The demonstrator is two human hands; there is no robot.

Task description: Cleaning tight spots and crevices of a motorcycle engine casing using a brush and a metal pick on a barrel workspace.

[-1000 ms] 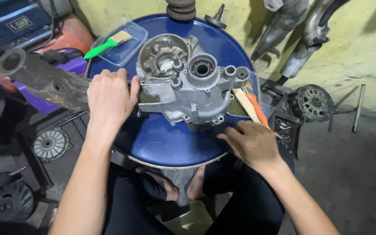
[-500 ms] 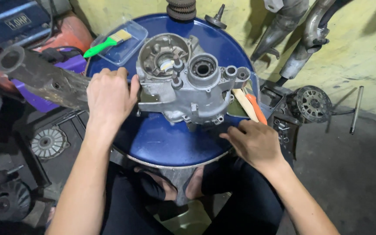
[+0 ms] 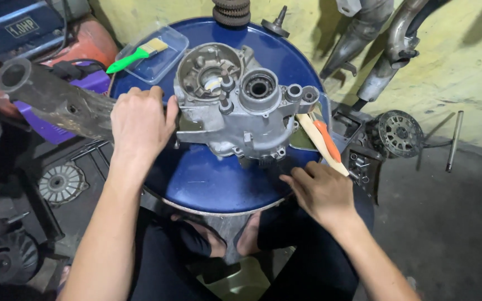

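your left hand (image 3: 140,120) is gripping the heavy, rigid engine case (image 3: 241,108) at the worktop's (image 3: 213,184) centre; your right hand (image 3: 322,192) is resting open, empty, at its right edge.

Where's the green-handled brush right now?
Head view, upper left: the green-handled brush lies across a clear plastic tray on the blue drum top, beyond the left hand.

Matt cast-metal engine case (image 3: 235,108) on glossy blue drum top (image 3: 213,181).

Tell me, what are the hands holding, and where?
The left hand grips the grey engine casing by its left edge. The right hand holds nothing, resting on the blue drum top.
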